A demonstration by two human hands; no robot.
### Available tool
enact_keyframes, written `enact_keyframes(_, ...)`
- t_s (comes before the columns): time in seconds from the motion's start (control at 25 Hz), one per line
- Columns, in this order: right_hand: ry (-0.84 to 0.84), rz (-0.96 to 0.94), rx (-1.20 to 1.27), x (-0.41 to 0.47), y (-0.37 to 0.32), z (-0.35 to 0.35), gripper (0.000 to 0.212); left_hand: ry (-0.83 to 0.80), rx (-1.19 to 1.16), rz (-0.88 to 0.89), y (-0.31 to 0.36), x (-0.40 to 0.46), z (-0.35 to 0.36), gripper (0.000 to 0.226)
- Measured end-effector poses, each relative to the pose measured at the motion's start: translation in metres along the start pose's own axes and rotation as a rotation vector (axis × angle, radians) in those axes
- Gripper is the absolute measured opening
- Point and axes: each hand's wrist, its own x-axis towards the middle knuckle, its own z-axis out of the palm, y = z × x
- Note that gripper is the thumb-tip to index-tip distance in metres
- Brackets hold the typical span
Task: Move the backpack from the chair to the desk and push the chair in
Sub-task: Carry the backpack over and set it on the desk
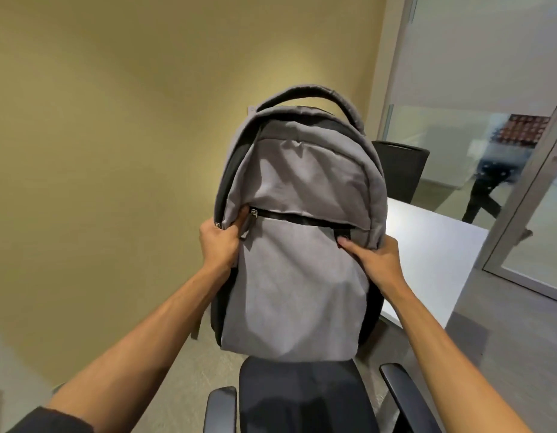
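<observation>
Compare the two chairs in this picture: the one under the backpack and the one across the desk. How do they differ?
The near chair is seen from above, showing its seat and both armrests; the far chair shows only its upright backrest. The near chair stands out from the desk, beneath the backpack; the far chair stands at the desk's far side. Both are black.

Warm dim indoor light, wide-angle edge bending, slightly soft, blurred glass reflections
</observation>
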Motion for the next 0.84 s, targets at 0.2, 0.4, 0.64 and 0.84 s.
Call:
enact_keyframes(0.2,0.088,0.06,-0.05,0.04,0.02,0.063,0.063,-0.049,0.066,-0.036,-0.055,0.076,-0.015,0.027)
enact_keyframes(0.4,0.171,0.06,-0.139,0.088,0.028,0.152,0.058,-0.153,0.036,-0.047,-0.115,0.175,-0.041,0.031)
enact_keyframes(0.64,0.236,0.081,-0.189,0.13,0.008,0.253,0.059,-0.315,0.001,-0.085,-0.14,0.284,-0.077,0.032)
enact_keyframes(0.84,0.247,0.066,-0.228,0.162,-0.007,0.295,0.061,-0.458,0.056,-0.049,-0.136,0.345,-0.093,0.033)
